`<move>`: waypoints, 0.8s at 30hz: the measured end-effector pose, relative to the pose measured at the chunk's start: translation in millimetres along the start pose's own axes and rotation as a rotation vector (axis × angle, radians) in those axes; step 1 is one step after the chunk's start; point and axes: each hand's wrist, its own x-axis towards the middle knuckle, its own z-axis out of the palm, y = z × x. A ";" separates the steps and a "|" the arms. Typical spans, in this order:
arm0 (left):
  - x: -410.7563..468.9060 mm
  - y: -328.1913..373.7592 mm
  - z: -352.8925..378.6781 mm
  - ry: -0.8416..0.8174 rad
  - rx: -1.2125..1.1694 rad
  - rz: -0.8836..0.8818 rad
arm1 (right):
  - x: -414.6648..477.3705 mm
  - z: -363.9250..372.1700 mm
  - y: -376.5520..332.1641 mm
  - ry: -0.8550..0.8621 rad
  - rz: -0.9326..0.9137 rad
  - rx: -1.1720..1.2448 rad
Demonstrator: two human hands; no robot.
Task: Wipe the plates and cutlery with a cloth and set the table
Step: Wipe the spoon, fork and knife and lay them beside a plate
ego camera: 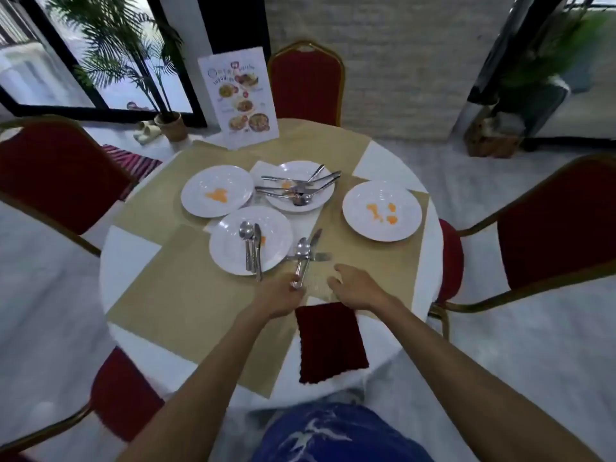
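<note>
Round table (133, 251), frame centre, ringed by red chairs (305, 86); menu card (237, 98) upright at far edge. Four white plates, all orange-smeared: left plate (216, 191) and right plate (381, 211) bare; centre-back plate (300, 186) heaped with cutlery; near plate (250, 240) bearing spoon and knife. Dark red cloth (330, 341) flat at near edge. Left hand (281, 295) closed on a spoon (301, 258) and more cutlery, blurred. Right hand (351, 285) open, empty, above placemat (186, 295).

Around the near plate (250, 240), you have bare mat (186, 288) to its left and toward you. Behind it, two more plates (217, 191) crowd close, one heaped with cutlery (296, 188). To its right, a knife (315, 240) and your left hand (280, 295) gripping a spoon (301, 258) block the way; the dark cloth (330, 341) lies nearer you.
</note>
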 end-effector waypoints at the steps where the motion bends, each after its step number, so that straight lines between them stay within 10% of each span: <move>1: -3.4 -6.4 12.1 -0.035 0.004 -0.046 | -1.1 10.3 8.3 -0.029 0.067 -0.016; 11: -18.5 -27.9 93.4 0.060 -0.023 -0.247 | -26.1 82.8 53.3 0.131 0.342 0.145; 24: -20.0 -23.2 126.8 0.288 -0.335 -0.429 | 0.9 71.7 65.8 -0.159 0.224 0.763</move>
